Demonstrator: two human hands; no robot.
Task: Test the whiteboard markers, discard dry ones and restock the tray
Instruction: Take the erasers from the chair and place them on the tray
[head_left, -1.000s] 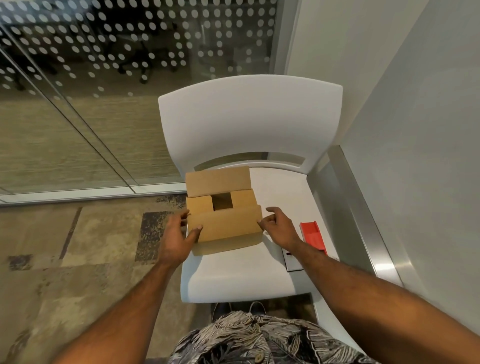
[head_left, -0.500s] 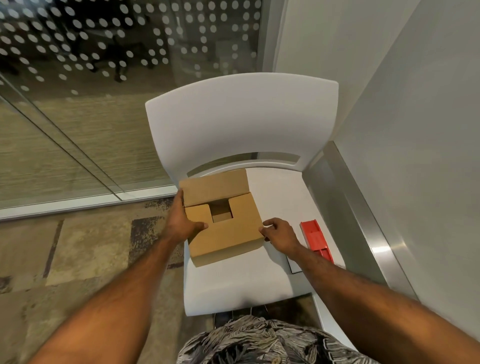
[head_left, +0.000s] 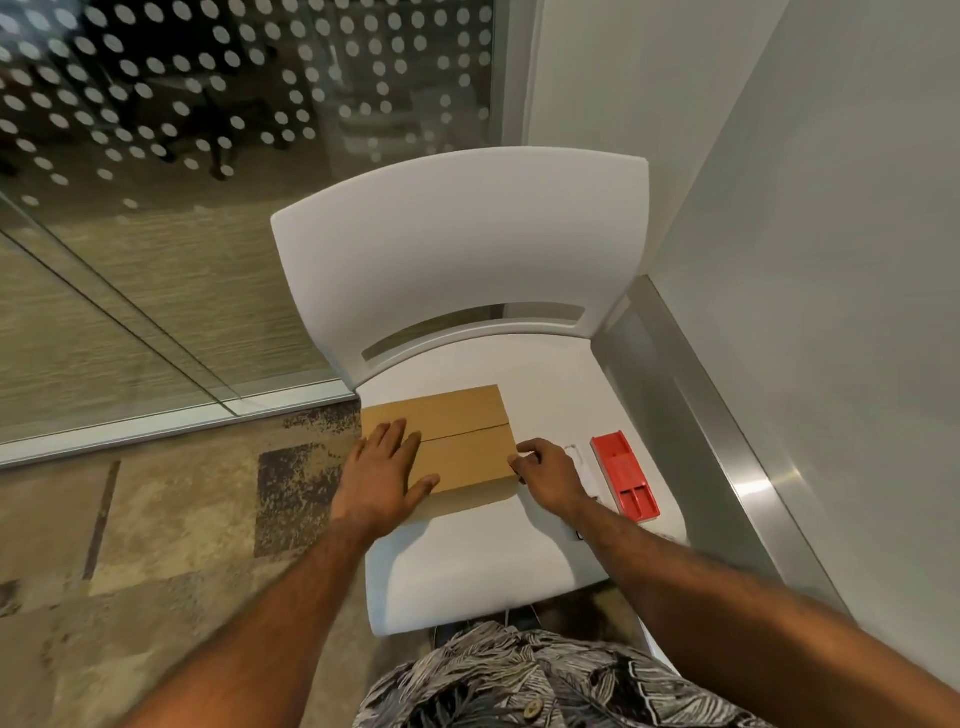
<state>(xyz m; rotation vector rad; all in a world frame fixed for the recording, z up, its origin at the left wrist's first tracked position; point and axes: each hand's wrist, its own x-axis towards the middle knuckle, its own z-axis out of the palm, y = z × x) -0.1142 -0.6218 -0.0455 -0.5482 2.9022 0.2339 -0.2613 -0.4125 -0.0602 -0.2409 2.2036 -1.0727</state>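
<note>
Flat brown cardboard box (head_left: 467, 431): shut, two top flaps meeting in a seam across the lid, lying on the white moulded plastic chair seat (head_left: 467, 561) at its left edge, towards the back left corner, left side of the box level with the seat's edge. Left hand (head_left: 379, 478): laid palm down on the left part of the lid, fingers straight and slightly spread, thumb stretched along the near flap. Right hand (head_left: 550, 475): at the box's right edge near the front right corner of the lid, fingers curled under, thumb tip against the cardboard; cannot tell whether pinching the edge or only touching it. Just beside that hand, partly beneath it, a thin white flat object (head_left: 576, 457), too hidden to identify. Further right, at the right edge of the seat, a red plastic oblong tray (head_left: 625, 478) with shallow moulded compartments, lying apart from the box. Behind the seat, the curved white chair back (head_left: 457, 249) with a slot along its base. To the right, a brushed metal strip (head_left: 727, 431) along a plain white wall (head_left: 831, 260). To the left, mottled beige and brown carpet (head_left: 156, 545) and a glass partition with white dots (head_left: 182, 156). At the bottom, a leaf-patterned grey shirt (head_left: 519, 680).
</note>
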